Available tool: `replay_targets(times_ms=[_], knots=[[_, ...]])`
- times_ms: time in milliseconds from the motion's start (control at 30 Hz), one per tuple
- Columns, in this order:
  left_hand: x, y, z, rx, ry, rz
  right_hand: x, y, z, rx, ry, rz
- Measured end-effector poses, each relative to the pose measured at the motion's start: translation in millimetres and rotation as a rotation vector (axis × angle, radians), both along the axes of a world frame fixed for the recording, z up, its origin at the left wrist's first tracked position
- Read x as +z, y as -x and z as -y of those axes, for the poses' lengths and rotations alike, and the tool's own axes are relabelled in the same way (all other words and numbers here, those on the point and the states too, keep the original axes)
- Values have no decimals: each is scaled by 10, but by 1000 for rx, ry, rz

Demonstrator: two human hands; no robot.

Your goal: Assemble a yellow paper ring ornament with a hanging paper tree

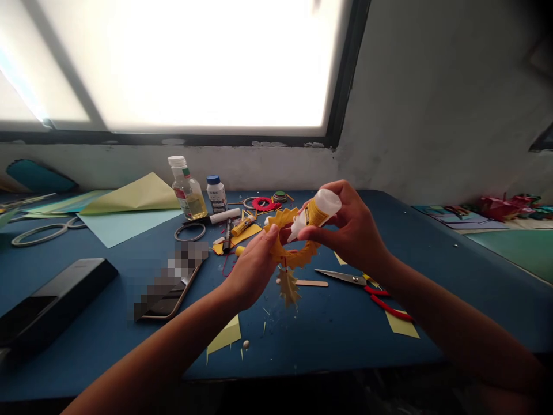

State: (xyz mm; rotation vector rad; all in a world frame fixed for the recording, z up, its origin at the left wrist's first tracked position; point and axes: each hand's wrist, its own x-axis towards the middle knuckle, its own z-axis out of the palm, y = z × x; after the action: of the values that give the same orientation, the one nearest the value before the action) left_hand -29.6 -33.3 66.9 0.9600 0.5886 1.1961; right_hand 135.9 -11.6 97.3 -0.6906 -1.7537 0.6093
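The left hand [253, 268] pinches a yellow paper ring [288, 242]; the right hand [352, 227] grips a glue bottle [314, 213], nozzle tilted down-left touching the ring, above the blue surface [324, 334].

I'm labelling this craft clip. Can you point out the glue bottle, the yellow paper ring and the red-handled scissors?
glue bottle [314, 212]: head view, on its yellow label.
yellow paper ring [283, 222]: head view, on its upper jagged edge.
red-handled scissors [341, 276]: head view, on the metal blades.

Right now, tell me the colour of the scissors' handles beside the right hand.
Red handles, clearest in the head view.
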Motion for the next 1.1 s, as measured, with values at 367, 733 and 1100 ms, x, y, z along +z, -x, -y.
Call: replay_targets(times_ms=[367,733,1100], knots=[[-150,31,-111,-68,-206,-215,-45,70,-23,-116,-101,88],[-205,67,-207,42,-325,-284,-65,65,4,33,-71,144],[-201,50,-192,70,-397,-395,68,-98,-122,282,-4,236]])
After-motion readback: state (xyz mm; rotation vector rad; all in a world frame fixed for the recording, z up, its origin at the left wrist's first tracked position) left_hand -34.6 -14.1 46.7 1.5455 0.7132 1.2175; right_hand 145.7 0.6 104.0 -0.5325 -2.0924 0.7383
